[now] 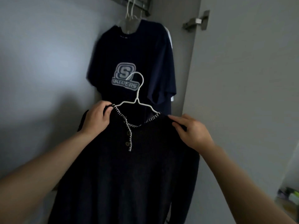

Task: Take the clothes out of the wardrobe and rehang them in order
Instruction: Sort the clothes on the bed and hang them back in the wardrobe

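My left hand pinches the collar of the dark buttoned shirt at its left shoulder, and my right hand pinches the fabric at the right shoulder. The shirt sits on a white wire hanger, held before me. Behind it a navy T-shirt with a logo hangs from the wardrobe rail. At the right stands the door with a metal hinge.

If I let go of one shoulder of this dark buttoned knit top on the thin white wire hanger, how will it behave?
The dark buttoned knit top looks soft and floppy: it drapes straight down below the left hand and right hand. It may well slide, since the thin white wire hanger looks smooth and narrow. The wide stitched neckline probably makes slipping off easier.
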